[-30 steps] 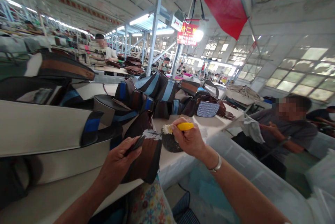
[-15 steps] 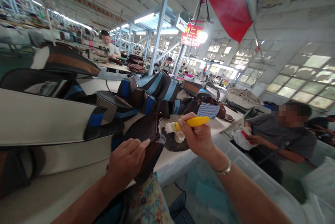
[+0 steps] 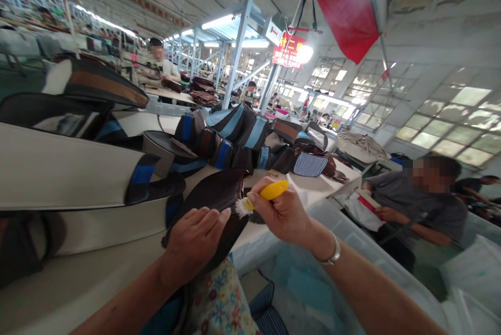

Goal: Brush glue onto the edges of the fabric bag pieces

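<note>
My left hand [image 3: 194,243] grips a dark brown fabric piece [image 3: 219,194] at the near edge of the white worktable [image 3: 97,277], fingers closed over its lower part. My right hand [image 3: 282,212] is closed on a yellow-handled brush [image 3: 270,191]. The brush's white bristles touch the right edge of the brown piece. A metal bracelet sits on my right wrist.
Piles of blue, brown and black bag parts [image 3: 235,142] cover the table behind. A striped pouch [image 3: 311,164] lies further right. A seated person [image 3: 422,204] works at the right. Another person [image 3: 158,61] stands far back. A clear plastic bin [image 3: 352,272] sits below my right arm.
The brush came off the dark dish on the table and moved left onto the brown piece. My left hand raised and flattened the piece toward the brush.
</note>
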Demonstrator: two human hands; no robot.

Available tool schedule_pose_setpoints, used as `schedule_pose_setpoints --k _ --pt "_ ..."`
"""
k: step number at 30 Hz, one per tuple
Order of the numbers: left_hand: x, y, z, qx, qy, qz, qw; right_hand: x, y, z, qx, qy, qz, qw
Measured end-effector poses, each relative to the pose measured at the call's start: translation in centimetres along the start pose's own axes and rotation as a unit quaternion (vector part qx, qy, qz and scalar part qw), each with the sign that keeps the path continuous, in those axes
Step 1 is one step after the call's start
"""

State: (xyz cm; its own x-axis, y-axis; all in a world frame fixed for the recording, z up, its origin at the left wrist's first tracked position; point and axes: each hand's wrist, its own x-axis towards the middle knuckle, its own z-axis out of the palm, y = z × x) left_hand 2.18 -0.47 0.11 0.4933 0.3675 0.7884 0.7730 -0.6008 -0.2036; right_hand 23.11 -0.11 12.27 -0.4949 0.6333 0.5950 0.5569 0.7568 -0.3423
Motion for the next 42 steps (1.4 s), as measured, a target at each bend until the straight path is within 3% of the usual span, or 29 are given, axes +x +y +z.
schedule_pose_setpoints --k 2,6,10,12,14,16,18,21,24,26,29,32,35,38,42 --pt "-0.1 0.0 0.0 -0.002 -0.002 0.002 1.000 0.2 0.0 0.2 -0.039 -0.017 -0.006 0.999" --pt "-0.4 -0.1 0.1 -0.010 0.000 -0.008 1.000 0.1 -0.5 0.6 -0.018 0.025 0.004 1.000" --pt "-0.8 -0.5 0.4 -0.026 0.010 -0.010 1.000 0.2 -0.4 1.3 -0.011 -0.024 -0.011 1.000" --pt "-0.9 -0.8 0.3 -0.043 0.019 -0.024 0.999 0.4 0.0 1.1 -0.027 0.011 0.002 1.000" --pt "-1.0 -1.2 0.1 -0.074 0.039 -0.045 0.995 0.5 0.4 0.4 0.044 0.100 0.055 0.993" --pt "-1.1 -1.7 -0.2 -0.110 0.066 -0.077 0.989 0.1 0.6 -0.1 0.220 0.197 0.135 0.946" --pt "-1.3 -2.2 -0.3 -0.139 0.087 -0.127 0.978 -0.8 0.7 0.1 0.420 0.245 0.212 0.848" --pt "-2.0 -3.1 -0.2 -0.176 0.092 -0.211 0.957 -2.5 1.1 2.5 0.608 0.220 0.289 0.706" --pt "-3.2 -4.0 0.1 -0.167 0.093 -0.305 0.933 -3.4 1.3 6.7 0.708 0.193 0.319 0.600" --pt "-4.3 -4.6 0.2 -0.126 0.118 -0.368 0.914 -3.3 1.1 9.5 0.750 0.184 0.323 0.547" --pt "-6.0 -5.3 -0.1 -0.037 0.138 -0.366 0.920 -2.1 0.3 12.9 0.786 0.178 0.319 0.499" --pt "-7.5 -5.3 -1.0 0.060 0.081 -0.319 0.943 -0.9 -0.4 15.4 0.813 0.168 0.307 0.466" --pt "-8.4 -4.1 -1.7 0.083 0.013 -0.338 0.937 -0.5 -0.9 17.5 0.836 0.148 0.288 0.442" --pt "-9.0 -2.5 -1.5 0.050 -0.033 -0.374 0.926 -0.6 -1.0 18.5 0.844 0.152 0.290 0.426" --pt "-8.4 -1.4 -0.2 -0.006 0.008 -0.438 0.899 -0.9 -0.6 17.5 0.828 0.162 0.312 0.436"
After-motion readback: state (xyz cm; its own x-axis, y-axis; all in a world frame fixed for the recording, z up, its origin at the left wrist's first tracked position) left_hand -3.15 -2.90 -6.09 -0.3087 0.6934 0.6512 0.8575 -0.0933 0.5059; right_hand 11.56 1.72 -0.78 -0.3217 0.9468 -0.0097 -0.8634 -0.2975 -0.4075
